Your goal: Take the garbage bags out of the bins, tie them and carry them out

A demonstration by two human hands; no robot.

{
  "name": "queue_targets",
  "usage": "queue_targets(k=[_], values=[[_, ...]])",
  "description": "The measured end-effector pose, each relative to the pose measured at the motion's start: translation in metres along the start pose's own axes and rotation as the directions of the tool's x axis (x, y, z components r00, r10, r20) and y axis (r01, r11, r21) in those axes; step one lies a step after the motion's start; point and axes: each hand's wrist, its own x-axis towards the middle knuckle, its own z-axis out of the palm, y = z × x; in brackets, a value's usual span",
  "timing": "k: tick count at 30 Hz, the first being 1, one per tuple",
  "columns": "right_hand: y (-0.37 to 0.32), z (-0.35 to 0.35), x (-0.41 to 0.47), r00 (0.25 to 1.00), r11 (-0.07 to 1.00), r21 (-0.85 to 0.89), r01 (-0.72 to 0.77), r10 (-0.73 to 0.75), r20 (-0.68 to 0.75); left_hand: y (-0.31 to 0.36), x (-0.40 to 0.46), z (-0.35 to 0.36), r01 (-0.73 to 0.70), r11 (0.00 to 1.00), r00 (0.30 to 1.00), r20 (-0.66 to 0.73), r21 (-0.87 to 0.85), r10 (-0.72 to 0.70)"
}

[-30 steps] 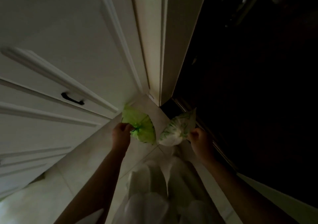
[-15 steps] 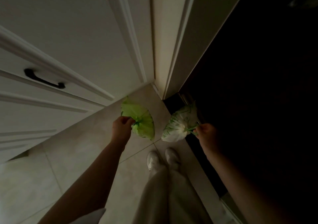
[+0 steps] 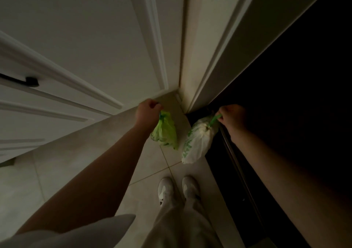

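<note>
Your left hand [image 3: 147, 114] is curled tight around the gathered neck of the green garbage bag [image 3: 165, 132], which hangs below your fist, clear of the floor [image 3: 80, 152]. Your right hand [image 3: 231, 117] pinches the green drawstring [image 3: 214, 119] of the white garbage bag [image 3: 198, 142], and that bag dangles from the string with green print showing on its side. The two bags hang near each other without touching, the green one to the left, the white one to the right, both in front of your shoes [image 3: 178, 188].

Your shoes stand side by side on pale floor tiles, close to the floor's right edge, where a dark threshold strip [image 3: 238, 167] runs along it. Beyond that strip everything is too dark to make out. Ahead of your hands, the floor ends in a corner formed by a white panelled cabinet door [image 3: 85, 38] and a pale door frame [image 3: 205, 47]. A black handle [image 3: 28, 81] sits on a drawer front at the far left.
</note>
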Motion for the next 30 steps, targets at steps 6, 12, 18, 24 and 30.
queue_targets(k=[6,12,18,24,30], values=[[-0.032,0.017,0.037,0.992,0.992,0.024,0.123,-0.122,-0.016,0.018,0.029,0.011,-0.108,0.993,0.994,-0.024,0.057,0.109],[-0.012,0.026,0.066,0.971,0.964,-0.124,0.236,-0.239,-0.006,0.015,0.028,0.015,-0.129,0.983,0.992,0.013,0.128,0.129],[-0.001,0.034,0.068,0.957,0.925,-0.248,0.286,-0.288,0.029,0.01,0.022,0.013,-0.137,0.973,0.99,-0.017,0.187,0.143],[-0.005,0.023,0.056,0.905,0.8,-0.444,0.403,-0.421,0.062,0.015,0.014,0.012,-0.183,0.953,0.98,-0.031,0.241,0.196],[-0.015,0.001,0.043,0.864,0.719,-0.505,0.478,-0.487,0.125,0.023,-0.006,0.007,-0.179,0.942,0.976,-0.066,0.285,0.205]])
